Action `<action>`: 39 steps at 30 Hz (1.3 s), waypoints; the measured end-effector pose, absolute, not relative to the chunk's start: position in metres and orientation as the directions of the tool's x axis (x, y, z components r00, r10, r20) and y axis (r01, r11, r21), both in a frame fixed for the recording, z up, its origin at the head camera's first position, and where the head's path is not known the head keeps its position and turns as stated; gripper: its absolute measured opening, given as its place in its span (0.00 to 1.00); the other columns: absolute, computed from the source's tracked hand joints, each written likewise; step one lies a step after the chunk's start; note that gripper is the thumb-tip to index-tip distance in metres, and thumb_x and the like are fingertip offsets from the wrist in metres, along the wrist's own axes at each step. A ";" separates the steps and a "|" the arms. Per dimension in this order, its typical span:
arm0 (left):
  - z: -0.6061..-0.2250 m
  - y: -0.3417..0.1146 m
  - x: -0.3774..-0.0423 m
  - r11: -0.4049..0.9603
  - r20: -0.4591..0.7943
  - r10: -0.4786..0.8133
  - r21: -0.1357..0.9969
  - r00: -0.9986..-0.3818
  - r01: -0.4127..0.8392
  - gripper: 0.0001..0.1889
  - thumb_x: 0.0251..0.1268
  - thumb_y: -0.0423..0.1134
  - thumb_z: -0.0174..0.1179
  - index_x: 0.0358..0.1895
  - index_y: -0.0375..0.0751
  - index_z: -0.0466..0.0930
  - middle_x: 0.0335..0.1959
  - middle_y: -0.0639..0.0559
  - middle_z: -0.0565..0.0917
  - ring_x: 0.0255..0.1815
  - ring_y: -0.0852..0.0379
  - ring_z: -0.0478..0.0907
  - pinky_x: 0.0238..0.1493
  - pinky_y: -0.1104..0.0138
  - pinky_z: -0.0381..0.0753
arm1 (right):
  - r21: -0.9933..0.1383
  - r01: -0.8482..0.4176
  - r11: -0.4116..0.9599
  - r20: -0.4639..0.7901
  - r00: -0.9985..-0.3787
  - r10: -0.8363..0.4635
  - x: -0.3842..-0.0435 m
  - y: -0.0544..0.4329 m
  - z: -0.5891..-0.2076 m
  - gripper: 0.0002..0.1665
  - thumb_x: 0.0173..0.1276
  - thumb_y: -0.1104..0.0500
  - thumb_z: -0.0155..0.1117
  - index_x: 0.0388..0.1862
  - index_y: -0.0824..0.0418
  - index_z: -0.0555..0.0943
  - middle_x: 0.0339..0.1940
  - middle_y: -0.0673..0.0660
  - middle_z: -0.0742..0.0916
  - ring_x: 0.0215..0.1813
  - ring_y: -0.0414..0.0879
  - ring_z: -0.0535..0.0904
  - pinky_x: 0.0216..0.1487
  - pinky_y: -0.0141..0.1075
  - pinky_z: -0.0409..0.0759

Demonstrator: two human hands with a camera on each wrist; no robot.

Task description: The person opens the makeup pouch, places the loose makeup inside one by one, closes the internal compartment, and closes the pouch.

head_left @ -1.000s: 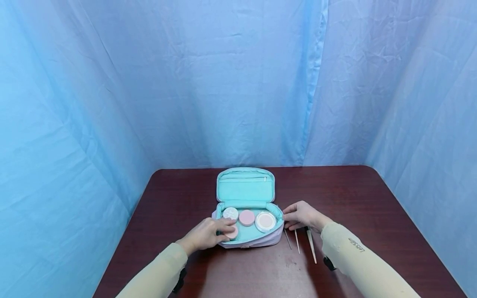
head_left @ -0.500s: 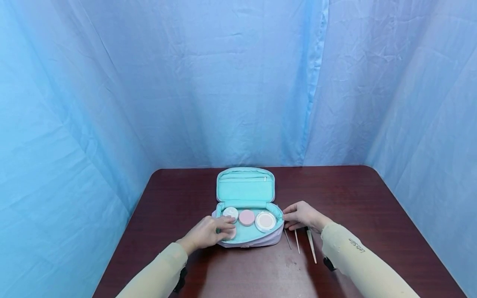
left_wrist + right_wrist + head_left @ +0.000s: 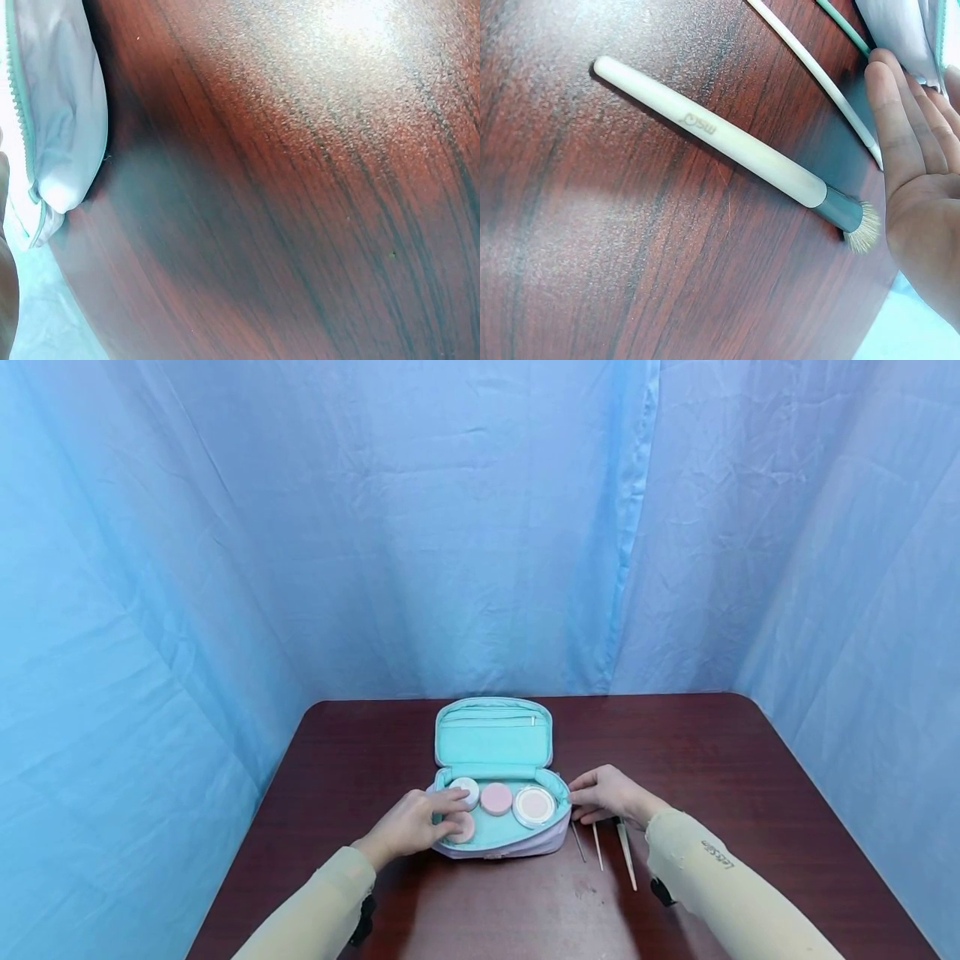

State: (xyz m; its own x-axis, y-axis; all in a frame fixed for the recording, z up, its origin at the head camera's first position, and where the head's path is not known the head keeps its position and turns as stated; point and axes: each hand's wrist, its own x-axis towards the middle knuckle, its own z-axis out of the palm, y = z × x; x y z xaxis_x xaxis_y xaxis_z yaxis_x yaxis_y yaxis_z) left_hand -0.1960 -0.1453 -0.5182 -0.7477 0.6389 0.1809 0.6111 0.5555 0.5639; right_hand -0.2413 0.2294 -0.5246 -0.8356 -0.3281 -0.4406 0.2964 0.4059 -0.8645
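Observation:
An unzipped cosmetic bag (image 3: 498, 842) with a turquoise lining lies with its lid folded back. Inside sit a pink round case (image 3: 497, 798), a larger round compact (image 3: 535, 807), a white round jar (image 3: 468, 787) and a second pink round case (image 3: 462, 828). My left hand (image 3: 408, 825) reaches over the bag's left side, its fingertips at the white jar and its thumb at the second pink case. My right hand (image 3: 611, 795) holds the bag's right rim with thumb and fingertips. The left wrist view shows barely any of the left hand.
Beside the bag, under my right hand, lie a thick makeup brush (image 3: 727, 146), a thin pale stick (image 3: 810, 64) and a thin green-looking stick (image 3: 845, 28). The dark wooden table (image 3: 360, 752) has blue curtains (image 3: 480, 527) around it.
My left fingers have shifted slightly left and spread from the thumb, now reaching the white jar. The near pink case has slid a little left. My right hand has stayed in place.

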 end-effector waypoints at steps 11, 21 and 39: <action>-0.516 -0.148 -0.200 0.604 0.174 0.588 0.555 -0.790 0.572 0.19 0.67 0.41 0.69 0.60 0.43 0.86 0.66 0.47 0.81 0.69 0.53 0.76 0.63 0.53 0.79 | -0.863 0.303 0.403 -0.442 -0.840 -0.315 -0.241 0.229 -0.524 0.21 0.72 0.62 0.67 0.59 0.73 0.81 0.39 0.61 0.91 0.40 0.55 0.89 0.43 0.48 0.88; -0.515 -0.153 -0.201 0.626 0.192 0.539 0.561 -0.821 0.542 0.21 0.65 0.40 0.71 0.61 0.42 0.85 0.64 0.48 0.83 0.67 0.51 0.78 0.61 0.54 0.80 | -0.861 0.304 0.407 -0.441 -0.844 -0.304 -0.241 0.228 -0.524 0.20 0.72 0.63 0.67 0.58 0.74 0.81 0.39 0.61 0.91 0.39 0.55 0.89 0.43 0.48 0.88; -0.520 -0.162 -0.202 0.672 0.156 0.442 0.595 -0.884 0.441 0.21 0.67 0.41 0.70 0.62 0.44 0.85 0.66 0.51 0.81 0.69 0.50 0.76 0.63 0.52 0.79 | -0.862 0.305 0.405 -0.440 -0.847 -0.297 -0.241 0.228 -0.524 0.20 0.71 0.63 0.68 0.58 0.73 0.82 0.38 0.60 0.91 0.39 0.55 0.89 0.42 0.48 0.89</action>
